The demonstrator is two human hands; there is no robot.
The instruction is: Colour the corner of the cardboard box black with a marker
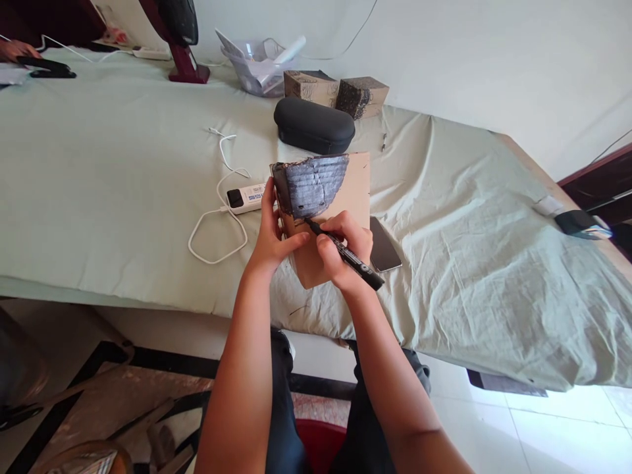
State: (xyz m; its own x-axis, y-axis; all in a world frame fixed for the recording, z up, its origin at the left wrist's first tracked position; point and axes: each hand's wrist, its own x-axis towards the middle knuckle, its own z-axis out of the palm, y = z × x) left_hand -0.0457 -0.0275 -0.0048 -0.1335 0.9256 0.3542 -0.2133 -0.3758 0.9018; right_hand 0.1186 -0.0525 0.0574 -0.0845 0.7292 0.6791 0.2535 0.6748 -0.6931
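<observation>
My left hand (274,234) grips the left edge of a brown cardboard box (353,191), holding it tilted above the table edge. The box's upper left part is blackened with ink. My right hand (345,253) is closed round a black marker (345,253), whose tip touches the box just under the inked patch. A dark phone (386,247) lies on the cloth just right of my right hand.
A pale green cloth (108,184) covers the table. On it lie a white power bank with a looped cable (244,197), a black oval case (313,125), two cardboard boxes (336,92), a clear plastic basket (259,66) and a fan base (187,69). Another person's hand (17,49) shows at far left.
</observation>
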